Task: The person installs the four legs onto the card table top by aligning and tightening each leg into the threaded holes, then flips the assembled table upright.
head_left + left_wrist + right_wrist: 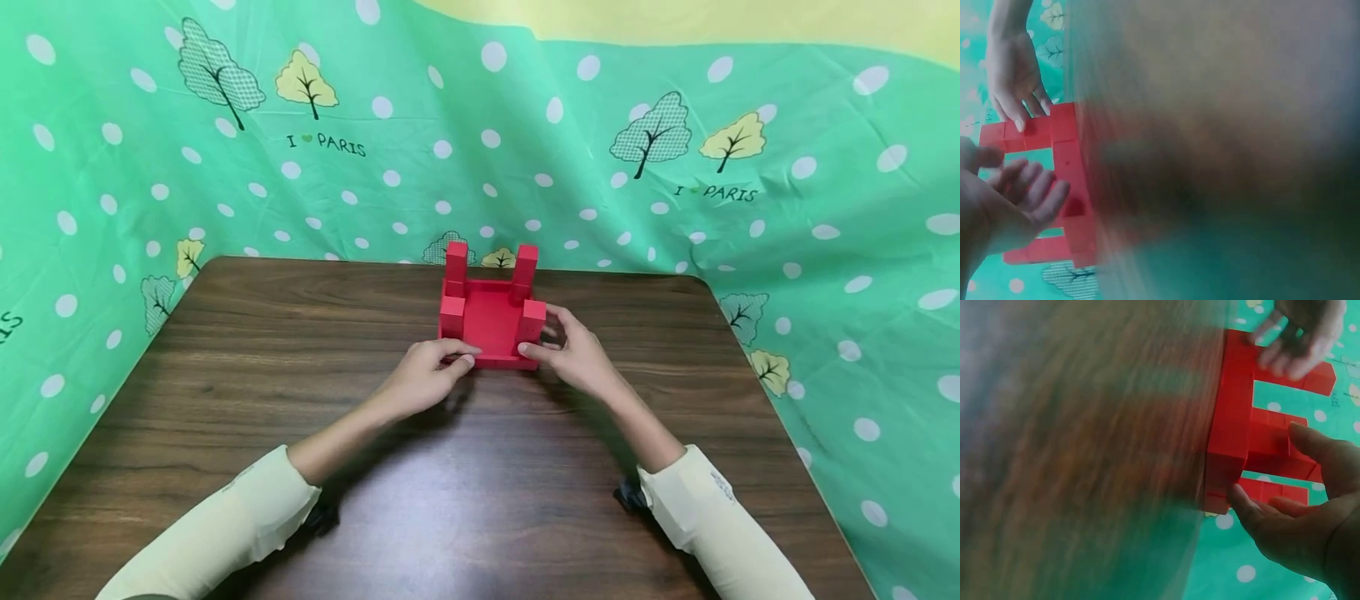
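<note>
A red block-built piece (pixel 491 317), shaped like an upturned little table, lies on the brown table with several square posts standing up from its low-walled base. At its near right corner my right hand (pixel 573 350) grips the piece, the thumb against the front right post (pixel 1275 444) and the fingers along the outer side. My left hand (pixel 423 379) is by the near wall, left of centre, its fingers loosely bent in the left wrist view. Whether the left fingertips touch the wall is hard to tell.
The dark wood-grain table (pixel 480 500) runs beneath both forearms. Behind it and at its sides hangs a green dotted cloth (pixel 480 183) with printed trees, close against the table's far edge. The red piece sits towards that far edge.
</note>
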`<action>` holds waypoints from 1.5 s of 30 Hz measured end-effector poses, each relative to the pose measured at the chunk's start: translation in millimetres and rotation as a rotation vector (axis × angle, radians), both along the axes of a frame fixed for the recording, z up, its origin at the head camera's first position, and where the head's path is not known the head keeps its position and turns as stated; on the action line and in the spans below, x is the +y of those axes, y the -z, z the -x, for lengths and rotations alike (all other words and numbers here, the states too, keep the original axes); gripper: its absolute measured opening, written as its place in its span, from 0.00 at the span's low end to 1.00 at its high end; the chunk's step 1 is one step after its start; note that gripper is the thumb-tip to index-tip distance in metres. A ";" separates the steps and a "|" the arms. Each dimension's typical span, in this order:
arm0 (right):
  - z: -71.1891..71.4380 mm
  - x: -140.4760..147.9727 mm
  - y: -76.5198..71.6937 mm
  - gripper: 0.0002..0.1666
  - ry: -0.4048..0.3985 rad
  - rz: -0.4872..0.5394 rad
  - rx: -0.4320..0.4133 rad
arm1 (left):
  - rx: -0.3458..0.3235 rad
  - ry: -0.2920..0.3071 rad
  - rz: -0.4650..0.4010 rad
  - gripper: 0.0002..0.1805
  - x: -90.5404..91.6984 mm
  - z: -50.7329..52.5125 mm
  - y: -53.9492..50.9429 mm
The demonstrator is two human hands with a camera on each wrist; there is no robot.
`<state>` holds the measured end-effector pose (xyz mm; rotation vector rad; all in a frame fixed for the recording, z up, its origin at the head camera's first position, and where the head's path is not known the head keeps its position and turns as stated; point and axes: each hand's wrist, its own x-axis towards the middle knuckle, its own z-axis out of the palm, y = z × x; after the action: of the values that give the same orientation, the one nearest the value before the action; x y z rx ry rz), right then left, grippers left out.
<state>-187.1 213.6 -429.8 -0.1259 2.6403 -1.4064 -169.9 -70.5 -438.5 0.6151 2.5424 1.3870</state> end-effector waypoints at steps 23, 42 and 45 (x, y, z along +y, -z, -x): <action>-4.9 1.0 -0.3 0.65 -0.132 0.213 -0.305 | -0.452 -0.237 -0.410 0.46 -9.0 -6.9 7.8; -9.5 5.2 -3.4 0.63 -0.066 0.280 -0.234 | -0.392 -0.311 -0.412 0.42 -8.6 -9.8 2.5; -9.9 5.1 -4.3 0.59 -0.019 0.301 -0.228 | -0.378 -0.328 -0.417 0.40 -9.7 -9.5 1.5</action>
<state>-177.1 218.7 -425.5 -0.0203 2.2303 -1.6920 -160.4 -80.2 -440.0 -0.0290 2.1283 1.9503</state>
